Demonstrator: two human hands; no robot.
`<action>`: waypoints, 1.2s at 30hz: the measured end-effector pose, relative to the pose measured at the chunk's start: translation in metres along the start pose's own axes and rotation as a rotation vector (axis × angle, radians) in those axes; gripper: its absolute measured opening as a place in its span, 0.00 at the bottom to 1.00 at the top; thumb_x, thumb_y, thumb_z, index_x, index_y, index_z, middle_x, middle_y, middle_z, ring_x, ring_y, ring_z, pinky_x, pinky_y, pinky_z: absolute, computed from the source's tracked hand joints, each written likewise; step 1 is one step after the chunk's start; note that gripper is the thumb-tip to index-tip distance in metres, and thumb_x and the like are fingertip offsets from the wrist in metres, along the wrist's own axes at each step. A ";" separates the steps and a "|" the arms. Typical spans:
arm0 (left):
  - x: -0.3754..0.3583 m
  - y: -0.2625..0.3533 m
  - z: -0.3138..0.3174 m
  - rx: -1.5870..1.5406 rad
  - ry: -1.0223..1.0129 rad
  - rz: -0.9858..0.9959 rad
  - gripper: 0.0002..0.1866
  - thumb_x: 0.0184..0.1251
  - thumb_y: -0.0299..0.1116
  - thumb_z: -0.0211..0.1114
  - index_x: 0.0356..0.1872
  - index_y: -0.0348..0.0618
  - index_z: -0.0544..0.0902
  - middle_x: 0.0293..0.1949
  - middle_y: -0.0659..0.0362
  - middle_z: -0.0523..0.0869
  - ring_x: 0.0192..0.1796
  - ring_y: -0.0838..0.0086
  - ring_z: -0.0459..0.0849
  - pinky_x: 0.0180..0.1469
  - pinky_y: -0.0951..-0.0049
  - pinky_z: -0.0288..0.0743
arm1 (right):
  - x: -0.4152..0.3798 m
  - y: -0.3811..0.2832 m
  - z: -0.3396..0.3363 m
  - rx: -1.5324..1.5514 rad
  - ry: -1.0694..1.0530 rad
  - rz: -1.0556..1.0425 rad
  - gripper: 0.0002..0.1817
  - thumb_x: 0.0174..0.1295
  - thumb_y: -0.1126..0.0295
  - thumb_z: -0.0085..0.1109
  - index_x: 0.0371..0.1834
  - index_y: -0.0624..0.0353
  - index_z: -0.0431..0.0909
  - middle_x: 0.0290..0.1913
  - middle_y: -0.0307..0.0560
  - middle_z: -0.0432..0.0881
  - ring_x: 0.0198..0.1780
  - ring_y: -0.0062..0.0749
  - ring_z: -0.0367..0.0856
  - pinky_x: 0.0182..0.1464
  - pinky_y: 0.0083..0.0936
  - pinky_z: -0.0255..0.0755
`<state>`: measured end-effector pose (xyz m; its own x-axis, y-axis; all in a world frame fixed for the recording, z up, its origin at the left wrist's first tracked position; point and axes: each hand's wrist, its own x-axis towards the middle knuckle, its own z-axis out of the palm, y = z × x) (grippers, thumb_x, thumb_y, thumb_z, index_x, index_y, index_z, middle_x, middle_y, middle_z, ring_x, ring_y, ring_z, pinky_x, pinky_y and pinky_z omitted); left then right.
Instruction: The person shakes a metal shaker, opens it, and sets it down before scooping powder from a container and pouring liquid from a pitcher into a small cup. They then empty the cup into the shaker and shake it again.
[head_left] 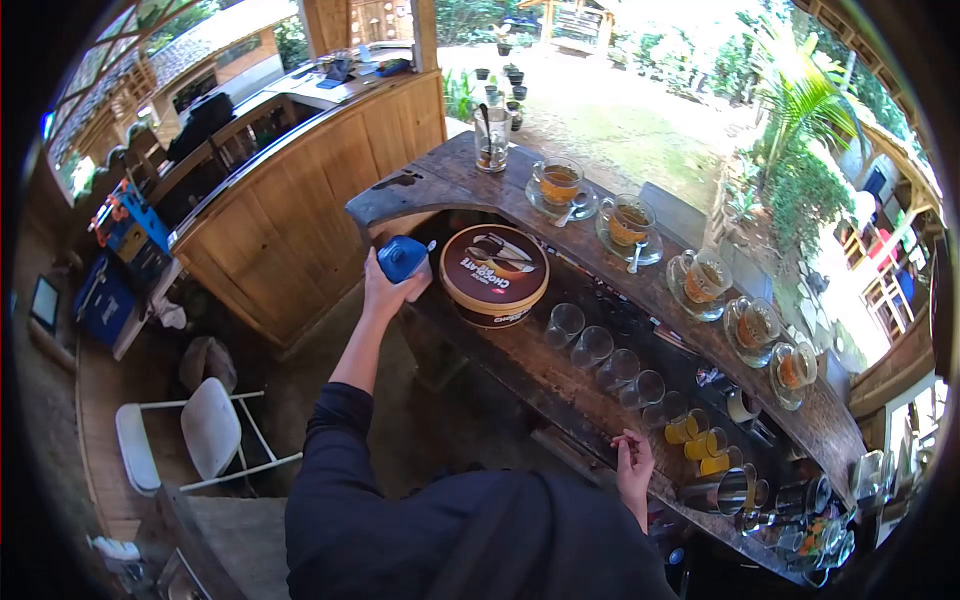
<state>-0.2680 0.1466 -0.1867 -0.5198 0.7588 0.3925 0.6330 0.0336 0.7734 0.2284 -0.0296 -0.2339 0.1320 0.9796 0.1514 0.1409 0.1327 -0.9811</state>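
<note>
My left hand is closed around a small pale container with a blue lid, held beside the counter's left end. Right of it stands a round brown tub with "CHOCOLATE" printed on its lid. My right hand is at the counter's near edge, fingers loosely bent and apart, with nothing seen in them. Closest to that hand are a clear glass in a row of several and glasses of orange liquid. Along the raised ledge stand glass cups of tea, including one cup, on saucers with spoons.
A tall glass holding spoons stands on the ledge's far left. Metal containers and more glassware crowd the right end. A white folding chair is behind me to the left. Across the gap is a wooden counter.
</note>
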 end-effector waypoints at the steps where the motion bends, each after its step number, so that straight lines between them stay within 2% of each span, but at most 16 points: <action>1: 0.007 -0.004 0.004 -0.013 -0.014 0.007 0.57 0.37 0.45 0.78 0.67 0.28 0.53 0.63 0.38 0.65 0.66 0.52 0.66 0.67 0.63 0.60 | 0.000 -0.004 0.001 -0.013 0.023 0.033 0.09 0.63 0.78 0.53 0.46 0.65 0.74 0.35 0.43 0.81 0.37 0.22 0.80 0.43 0.18 0.72; 7: 0.023 -0.013 0.027 -0.014 -0.032 0.022 0.54 0.38 0.42 0.77 0.66 0.37 0.53 0.61 0.39 0.66 0.63 0.51 0.67 0.65 0.63 0.61 | -0.014 -0.002 0.009 -0.289 0.109 -0.072 0.08 0.59 0.78 0.56 0.42 0.65 0.77 0.33 0.45 0.83 0.36 0.24 0.82 0.43 0.21 0.74; 9: 0.027 -0.032 0.038 -0.020 -0.038 0.050 0.55 0.39 0.40 0.77 0.67 0.43 0.47 0.59 0.40 0.66 0.60 0.54 0.69 0.63 0.61 0.63 | -0.029 -0.008 0.006 -0.291 0.142 -0.047 0.07 0.59 0.79 0.56 0.41 0.65 0.77 0.33 0.45 0.83 0.35 0.24 0.82 0.42 0.21 0.74; 13: 0.028 -0.071 0.065 -0.363 0.017 0.202 0.58 0.36 0.28 0.79 0.66 0.47 0.43 0.63 0.46 0.56 0.63 0.59 0.63 0.64 0.57 0.62 | -0.072 -0.014 -0.012 -0.256 0.200 0.036 0.06 0.59 0.79 0.56 0.39 0.65 0.79 0.30 0.45 0.83 0.33 0.24 0.82 0.39 0.20 0.75; 14: 0.027 -0.080 0.068 -0.324 0.034 0.215 0.58 0.35 0.20 0.78 0.65 0.48 0.43 0.62 0.47 0.56 0.63 0.60 0.63 0.64 0.56 0.64 | -0.083 -0.021 -0.016 -0.277 0.251 0.065 0.06 0.59 0.79 0.56 0.38 0.65 0.79 0.29 0.45 0.83 0.32 0.23 0.82 0.38 0.19 0.75; 16: 0.016 -0.071 0.063 -0.411 0.044 0.223 0.54 0.34 0.18 0.78 0.63 0.46 0.49 0.61 0.48 0.59 0.60 0.62 0.68 0.59 0.59 0.71 | -0.106 -0.023 -0.031 -0.304 0.348 0.127 0.06 0.59 0.79 0.56 0.38 0.65 0.79 0.29 0.45 0.83 0.32 0.22 0.82 0.38 0.19 0.75; 17: 0.010 -0.065 0.057 -0.450 0.030 0.186 0.51 0.33 0.18 0.78 0.61 0.42 0.55 0.59 0.49 0.64 0.59 0.62 0.69 0.59 0.59 0.71 | -0.117 -0.025 -0.041 -0.309 0.383 0.145 0.06 0.59 0.79 0.56 0.38 0.65 0.79 0.29 0.44 0.83 0.32 0.21 0.82 0.37 0.18 0.75; 18: 0.007 -0.082 0.058 -0.120 0.212 0.335 0.50 0.35 0.21 0.79 0.61 0.38 0.55 0.57 0.45 0.66 0.55 0.61 0.73 0.53 0.59 0.76 | -0.127 -0.029 -0.050 -0.289 0.440 0.141 0.06 0.60 0.79 0.55 0.39 0.66 0.78 0.29 0.45 0.83 0.32 0.22 0.81 0.36 0.18 0.74; 19: 0.002 -0.105 0.054 -0.180 0.194 0.332 0.49 0.39 0.29 0.80 0.61 0.36 0.55 0.57 0.44 0.64 0.57 0.60 0.70 0.56 0.58 0.73 | -0.135 -0.031 -0.061 -0.314 0.485 0.142 0.06 0.60 0.79 0.55 0.39 0.66 0.78 0.29 0.45 0.83 0.32 0.22 0.81 0.36 0.18 0.74; 23: -0.052 -0.115 0.043 0.231 0.377 0.155 0.47 0.49 0.47 0.76 0.61 0.33 0.56 0.57 0.44 0.60 0.57 0.59 0.65 0.59 0.61 0.66 | -0.152 -0.046 -0.104 -0.222 0.894 -0.054 0.04 0.63 0.80 0.50 0.39 0.66 0.74 0.29 0.42 0.79 0.28 0.18 0.76 0.33 0.15 0.70; 24: -0.068 -0.112 0.046 0.233 0.369 0.155 0.47 0.49 0.47 0.76 0.61 0.33 0.56 0.57 0.44 0.60 0.57 0.59 0.65 0.59 0.61 0.66 | -0.155 -0.047 -0.120 -0.338 0.987 -0.063 0.05 0.63 0.80 0.49 0.40 0.66 0.74 0.31 0.40 0.78 0.27 0.16 0.72 0.31 0.14 0.67; 26: -0.113 -0.099 0.046 0.036 0.253 -0.220 0.43 0.51 0.42 0.75 0.61 0.35 0.57 0.55 0.44 0.60 0.53 0.60 0.67 0.55 0.62 0.69 | -0.157 -0.053 -0.157 -0.492 1.133 -0.111 0.06 0.64 0.80 0.48 0.42 0.64 0.73 0.37 0.39 0.76 0.27 0.13 0.67 0.29 0.12 0.61; 27: -0.129 -0.097 0.051 0.041 0.265 -0.222 0.43 0.51 0.42 0.75 0.61 0.35 0.57 0.55 0.44 0.60 0.53 0.60 0.67 0.55 0.62 0.69 | -0.155 -0.055 -0.175 -0.525 1.202 -0.154 0.07 0.64 0.81 0.48 0.44 0.63 0.73 0.41 0.39 0.75 0.28 0.12 0.65 0.29 0.12 0.59; 29: -0.158 -0.091 0.061 -0.069 0.261 -0.410 0.41 0.53 0.38 0.73 0.62 0.38 0.57 0.54 0.44 0.60 0.52 0.60 0.67 0.52 0.63 0.70 | -0.158 -0.048 -0.221 -0.414 1.264 -0.221 0.12 0.65 0.78 0.48 0.52 0.63 0.69 0.49 0.44 0.73 0.45 0.18 0.70 0.44 0.14 0.64; 31: -0.180 -0.058 0.064 -0.095 0.279 -0.445 0.39 0.53 0.35 0.73 0.62 0.40 0.58 0.53 0.45 0.60 0.51 0.62 0.67 0.50 0.64 0.71 | -0.157 -0.053 -0.261 -0.417 1.359 -0.210 0.16 0.67 0.75 0.48 0.57 0.65 0.68 0.54 0.47 0.73 0.54 0.26 0.71 0.56 0.20 0.63; 36: -0.223 0.028 0.083 -0.114 0.143 -0.420 0.33 0.57 0.35 0.69 0.60 0.37 0.62 0.55 0.45 0.59 0.51 0.64 0.68 0.50 0.66 0.70 | -0.165 -0.035 -0.371 -0.206 1.416 -0.185 0.21 0.69 0.69 0.48 0.62 0.66 0.65 0.62 0.51 0.69 0.63 0.32 0.67 0.65 0.26 0.58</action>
<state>-0.0869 0.0324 -0.2934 -0.7968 0.5973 0.0916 0.2874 0.2413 0.9269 0.5655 -0.2523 -0.1794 0.9234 -0.0354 0.3821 0.3837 0.0954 -0.9185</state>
